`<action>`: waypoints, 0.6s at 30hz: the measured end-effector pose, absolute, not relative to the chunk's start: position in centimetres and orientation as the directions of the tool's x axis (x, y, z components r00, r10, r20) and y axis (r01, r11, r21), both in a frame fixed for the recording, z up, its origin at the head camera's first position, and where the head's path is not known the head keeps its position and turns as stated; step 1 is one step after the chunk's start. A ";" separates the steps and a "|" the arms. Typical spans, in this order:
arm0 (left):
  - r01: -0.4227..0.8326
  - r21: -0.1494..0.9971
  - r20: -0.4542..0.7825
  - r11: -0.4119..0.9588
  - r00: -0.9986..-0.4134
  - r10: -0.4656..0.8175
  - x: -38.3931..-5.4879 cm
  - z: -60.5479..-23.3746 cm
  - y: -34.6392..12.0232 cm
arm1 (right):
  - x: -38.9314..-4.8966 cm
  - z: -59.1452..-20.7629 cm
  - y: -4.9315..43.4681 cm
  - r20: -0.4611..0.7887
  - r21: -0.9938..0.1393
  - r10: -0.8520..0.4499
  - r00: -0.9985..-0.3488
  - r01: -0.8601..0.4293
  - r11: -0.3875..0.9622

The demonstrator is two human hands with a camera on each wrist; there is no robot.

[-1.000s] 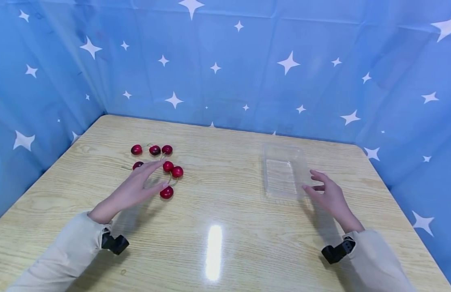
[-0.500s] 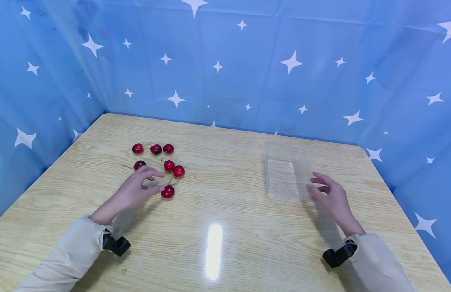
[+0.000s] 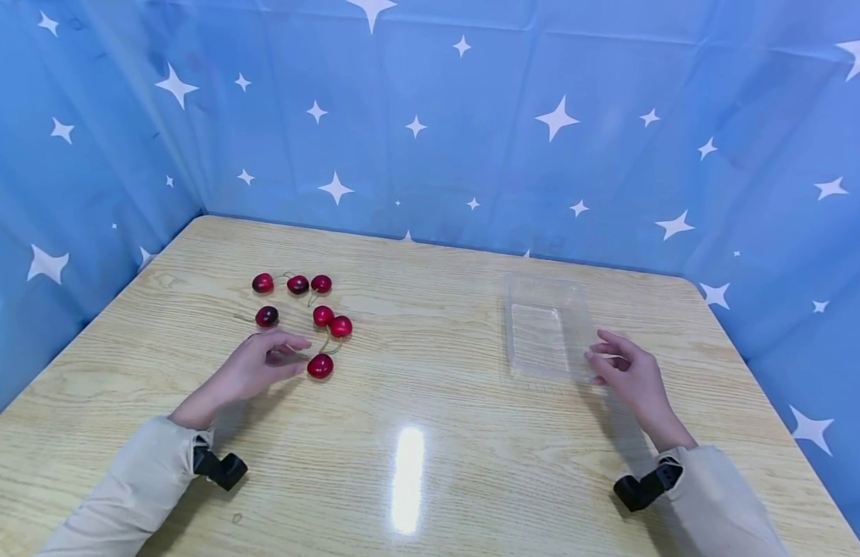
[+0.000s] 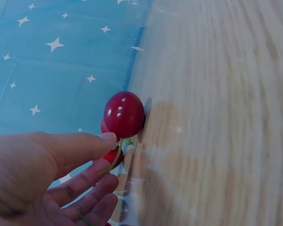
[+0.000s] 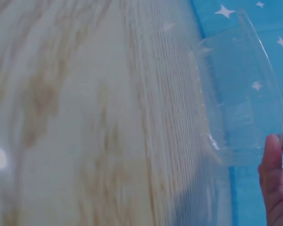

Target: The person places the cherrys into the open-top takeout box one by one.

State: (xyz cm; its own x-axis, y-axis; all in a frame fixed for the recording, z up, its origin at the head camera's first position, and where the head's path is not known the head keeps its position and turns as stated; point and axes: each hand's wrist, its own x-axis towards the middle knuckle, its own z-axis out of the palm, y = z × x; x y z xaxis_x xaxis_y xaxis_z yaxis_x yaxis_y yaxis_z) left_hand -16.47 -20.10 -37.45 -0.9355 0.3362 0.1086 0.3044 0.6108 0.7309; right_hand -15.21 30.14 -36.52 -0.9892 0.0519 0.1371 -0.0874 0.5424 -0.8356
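Observation:
In the head view, several dark red cherries [image 3: 322,316] lie at the table's left. My left hand [image 3: 266,362] is beside the nearest cherry [image 3: 320,366], its thumb tip close to the fruit. In the left wrist view a gap shows between thumb and index finger [image 4: 100,165], and the cherry's green stem [image 4: 117,155] passes by the fingertips; contact is hard to tell. A clear plastic box [image 3: 537,333] stands to the right. My right hand [image 3: 628,375] pinches its right rim between thumb [image 5: 272,165] and fingers, which the right wrist view partly cuts off.
The wooden table [image 3: 444,433] has a bright light reflection near its front middle. A blue curtain [image 3: 472,147] with white stars hangs behind and at both sides. Each wrist wears a black camera [image 3: 221,466].
My left hand has drawn back towards the nearest cherry, its fingers bending closer to the thumb and uncovering a cherry behind. My right hand has closed in slightly at the box's rim.

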 end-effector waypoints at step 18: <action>0.269 0.752 0.083 0.602 -0.944 0.319 -16.6 -37.9 -20.5 | -15.2 -36.5 30.0 0.112 -0.876 0.056 -0.992 -0.072 0.477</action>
